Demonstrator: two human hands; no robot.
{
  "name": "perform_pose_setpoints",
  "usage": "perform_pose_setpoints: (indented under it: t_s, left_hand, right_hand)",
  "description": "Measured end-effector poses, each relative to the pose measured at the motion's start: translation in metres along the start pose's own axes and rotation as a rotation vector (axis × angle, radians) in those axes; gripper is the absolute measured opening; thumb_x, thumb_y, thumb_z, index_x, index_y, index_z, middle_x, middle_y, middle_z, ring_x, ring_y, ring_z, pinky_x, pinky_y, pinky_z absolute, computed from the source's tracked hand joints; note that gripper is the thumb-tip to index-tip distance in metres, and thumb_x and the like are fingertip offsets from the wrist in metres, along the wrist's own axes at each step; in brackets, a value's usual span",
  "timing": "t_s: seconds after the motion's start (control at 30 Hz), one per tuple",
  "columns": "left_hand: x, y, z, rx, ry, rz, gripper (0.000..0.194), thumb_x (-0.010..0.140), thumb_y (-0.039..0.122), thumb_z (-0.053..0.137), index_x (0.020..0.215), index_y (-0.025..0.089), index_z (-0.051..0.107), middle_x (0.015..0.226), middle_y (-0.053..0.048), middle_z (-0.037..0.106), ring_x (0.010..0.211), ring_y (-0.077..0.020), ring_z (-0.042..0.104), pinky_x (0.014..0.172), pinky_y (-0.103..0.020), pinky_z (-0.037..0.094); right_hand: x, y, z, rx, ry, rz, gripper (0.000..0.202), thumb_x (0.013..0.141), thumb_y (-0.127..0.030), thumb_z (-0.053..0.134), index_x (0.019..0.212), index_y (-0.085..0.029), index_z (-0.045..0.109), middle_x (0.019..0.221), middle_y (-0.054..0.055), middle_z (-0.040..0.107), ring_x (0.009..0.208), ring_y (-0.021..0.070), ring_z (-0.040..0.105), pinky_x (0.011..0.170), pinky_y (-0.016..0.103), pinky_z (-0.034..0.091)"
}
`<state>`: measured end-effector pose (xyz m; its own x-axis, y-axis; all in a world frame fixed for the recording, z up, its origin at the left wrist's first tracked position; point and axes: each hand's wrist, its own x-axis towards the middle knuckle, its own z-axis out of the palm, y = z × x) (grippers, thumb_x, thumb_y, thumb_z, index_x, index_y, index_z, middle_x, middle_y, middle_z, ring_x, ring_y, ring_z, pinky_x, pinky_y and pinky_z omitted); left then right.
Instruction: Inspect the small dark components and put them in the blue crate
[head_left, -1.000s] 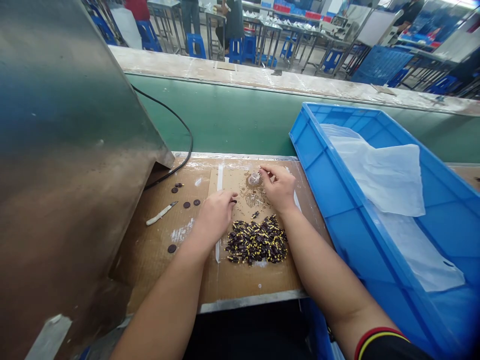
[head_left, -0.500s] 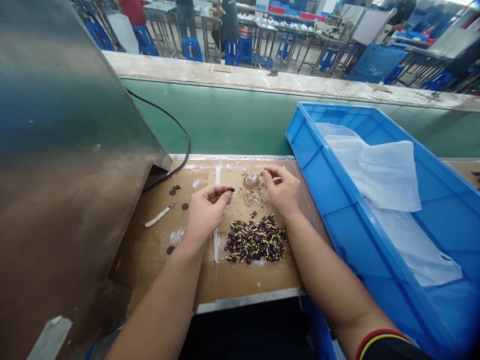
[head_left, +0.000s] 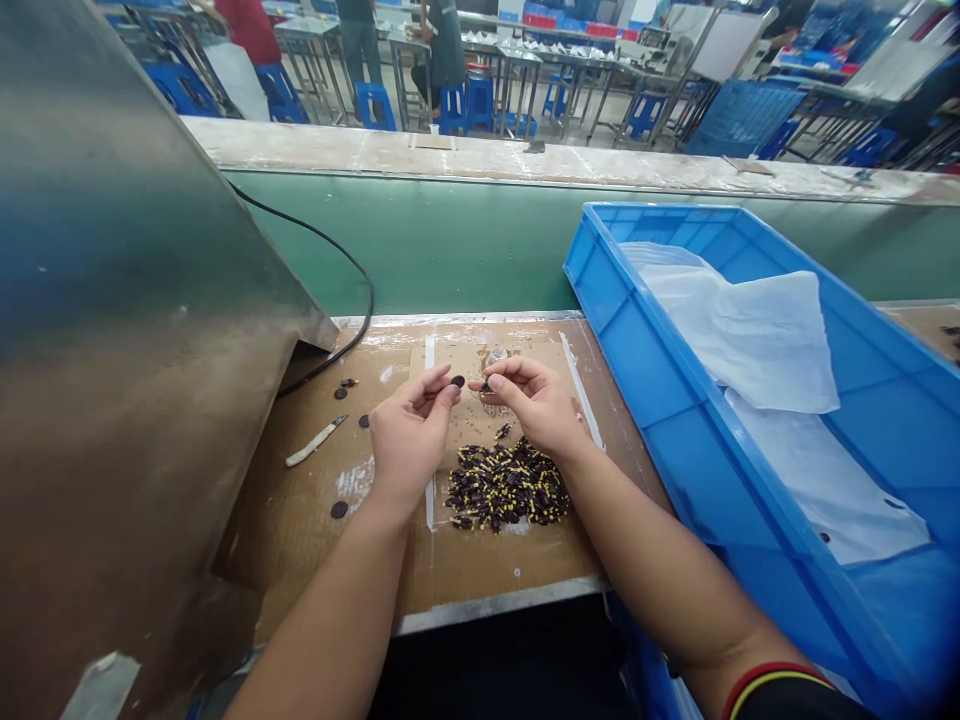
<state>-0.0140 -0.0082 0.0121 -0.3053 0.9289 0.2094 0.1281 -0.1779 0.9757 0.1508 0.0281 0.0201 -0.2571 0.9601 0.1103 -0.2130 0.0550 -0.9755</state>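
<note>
Between thumb and fingers my left hand (head_left: 411, 425) pinches a small dark round disc (head_left: 457, 381). Just to its right, my right hand (head_left: 536, 400) is closed on a small dark piece (head_left: 484, 384), too small to name. The two hands are close together, a narrow gap between the held pieces. Below them lies a heap of small dark parts with yellow ends (head_left: 506, 485), with one small cluster (head_left: 502, 432) apart at its top. Behind my right fingers a small clear round container (head_left: 496, 356) is partly hidden.
A white-handled knife (head_left: 316, 441) and loose dark discs (head_left: 339, 510) lie at left on the cardboard-covered table (head_left: 300, 570). A metal housing (head_left: 150, 330) with a black cable (head_left: 352, 258) stands left. At right is a blue crate (head_left: 637, 330) holding white sheets (head_left: 765, 340). People work beyond.
My right hand has moved left and down from beside the clear container towards my left hand, carrying its small piece. The disc in my left hand now shows its flat face. The view has shifted slightly.
</note>
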Motion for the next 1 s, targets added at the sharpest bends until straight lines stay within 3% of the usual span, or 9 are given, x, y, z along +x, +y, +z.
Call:
perform_pose_setpoints:
  t_s: [0.17,0.33,0.57,0.7,0.9,1.0]
  left_hand:
    - [-0.003,-0.003,0.001,0.172,-0.007,0.204,0.018,0.09,0.025,0.07,0.106,0.022,0.078,0.104,-0.005,0.076,0.094,-0.019,0.073,0.088,-0.033,0.06]
    - [-0.002,-0.003,0.001,0.265,-0.01,0.237,0.013,0.092,0.025,0.068,0.099,0.023,0.079,0.103,-0.003,0.077,0.094,-0.0183,0.073,0.089,-0.032,0.059]
    - [-0.002,0.004,0.003,0.014,-0.001,-0.03,0.02,0.08,0.032,0.082,0.094,0.018,0.08,0.094,-0.008,0.077,0.086,-0.02,0.075,0.082,-0.029,0.061]
    - [0.0,0.002,0.004,-0.145,-0.015,-0.045,0.022,0.077,0.029,0.084,0.096,0.018,0.08,0.096,-0.009,0.077,0.087,-0.0187,0.075,0.084,-0.027,0.061]
    - [0.001,0.0,0.004,-0.169,-0.051,-0.067,0.02,0.077,0.03,0.085,0.092,0.018,0.081,0.1,-0.01,0.077,0.092,-0.0175,0.074,0.09,-0.026,0.059]
    - [0.004,0.003,0.004,-0.471,-0.081,-0.221,0.022,0.07,0.029,0.091,0.085,0.017,0.08,0.093,-0.009,0.077,0.086,-0.0159,0.074,0.085,-0.023,0.06]
  right_hand:
    - [-0.001,0.001,0.001,0.084,-0.039,0.01,0.025,0.082,-0.041,0.08,0.095,-0.022,0.071,0.091,0.003,0.074,0.088,0.0158,0.074,0.086,0.034,0.065]
    - [0.0,0.001,0.001,0.079,-0.042,0.026,0.024,0.082,-0.04,0.08,0.093,-0.021,0.071,0.093,0.003,0.074,0.087,0.0144,0.072,0.086,0.033,0.064]
    - [-0.001,0.002,0.001,0.05,-0.067,0.028,0.026,0.082,-0.041,0.081,0.094,-0.021,0.071,0.095,0.004,0.075,0.087,0.0141,0.071,0.086,0.033,0.064]
    - [-0.003,0.0,0.002,0.066,-0.067,-0.009,0.023,0.083,-0.04,0.079,0.094,-0.021,0.07,0.096,0.004,0.075,0.088,0.0145,0.072,0.087,0.033,0.063]
    - [-0.004,-0.005,0.003,0.019,-0.068,-0.024,0.024,0.084,-0.042,0.078,0.092,-0.021,0.069,0.092,0.003,0.073,0.085,0.0147,0.071,0.084,0.034,0.064]
    - [-0.005,-0.009,0.003,0.032,-0.034,-0.036,0.027,0.084,-0.044,0.077,0.092,-0.021,0.066,0.088,0.002,0.072,0.082,0.0146,0.071,0.075,0.031,0.063]
